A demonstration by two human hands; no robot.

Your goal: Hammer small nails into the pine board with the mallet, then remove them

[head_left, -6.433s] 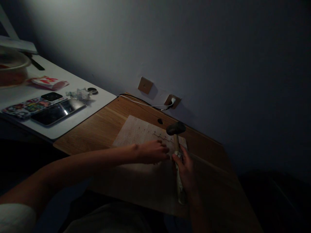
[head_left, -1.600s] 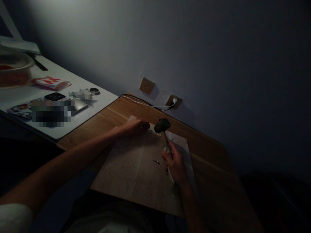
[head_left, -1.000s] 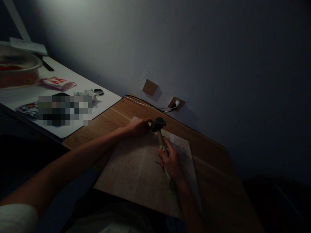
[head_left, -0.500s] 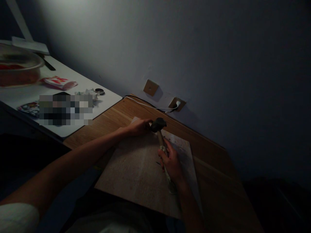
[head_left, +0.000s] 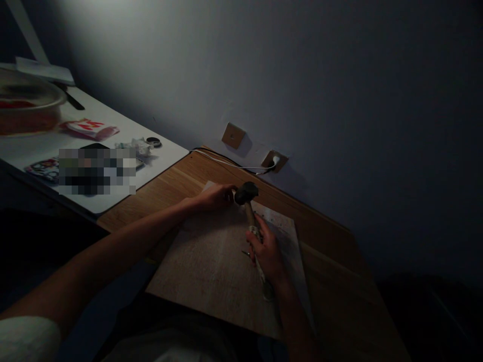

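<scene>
My right hand (head_left: 267,251) is wrapped round the wooden handle of a hammer (head_left: 247,193), with light wrapping on its grip. The hammer's dark head hangs over the far part of a flat wooden board (head_left: 211,266). Right beside the head, my left hand (head_left: 217,196) rests at the board's far edge, fingers pinched together. What those fingers hold, if anything, is hidden by the dim light and the hammer head. A thin, nail-like piece (head_left: 245,253) shows by my right fingers. Several small dark specks dot the board's far right part.
The board lies on a wooden table (head_left: 332,271) against the wall. Two wall sockets (head_left: 274,161) sit behind, one with cables plugged in. On the white table (head_left: 113,203) at left are a clear bowl (head_left: 33,118), a red-and-white packet (head_left: 92,128), crumpled plastic and a tape roll (head_left: 154,142).
Both hands and the hammer stay almost in place. The thin piece by my right fingers shows a little more plainly, and the view has shifted slightly.
</scene>
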